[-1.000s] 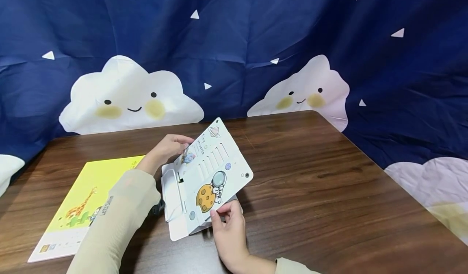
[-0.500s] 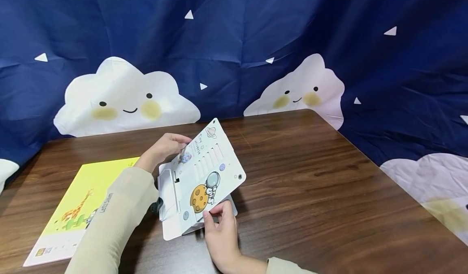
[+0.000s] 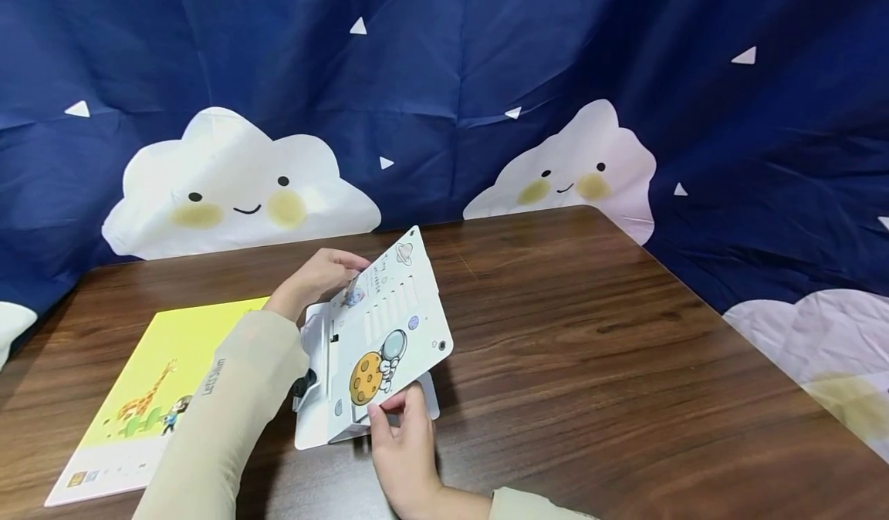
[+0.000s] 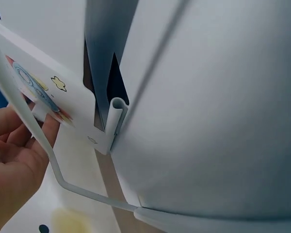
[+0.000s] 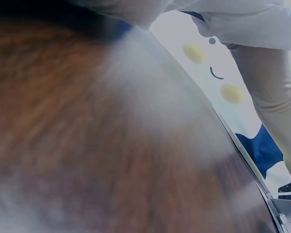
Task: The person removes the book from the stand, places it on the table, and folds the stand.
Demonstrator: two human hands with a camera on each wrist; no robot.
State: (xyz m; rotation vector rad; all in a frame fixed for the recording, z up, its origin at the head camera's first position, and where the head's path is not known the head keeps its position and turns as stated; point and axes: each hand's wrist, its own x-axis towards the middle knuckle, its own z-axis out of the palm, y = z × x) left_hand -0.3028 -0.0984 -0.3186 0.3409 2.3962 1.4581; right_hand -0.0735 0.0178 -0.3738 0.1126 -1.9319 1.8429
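Observation:
A white book stand [image 3: 417,350], printed with an astronaut and planets, stands on the table with its panel tilted up over a flat base. My left hand [image 3: 319,277] holds the panel's upper left edge, its fingers partly hidden behind. In the left wrist view the same hand [image 4: 19,160] shows bent fingers at the printed edge, beside a white wire arm [image 4: 94,196]. Along the lower edge, my right hand [image 3: 406,443] pinches the panel between thumb and fingers. The right wrist view catches only the stand's edge [image 5: 281,218], low at the right.
A yellow and white book [image 3: 149,381] with a giraffe on its cover lies left of the stand, partly under the left sleeve. Dark wood tabletop [image 3: 590,366] extends to the right. A blue curtain [image 3: 417,57] with white clouds hangs behind the table.
The panel has tipped up more steeply and turned slightly leftward. Both hands keep their hold; the right hand has moved a little left with the lower edge.

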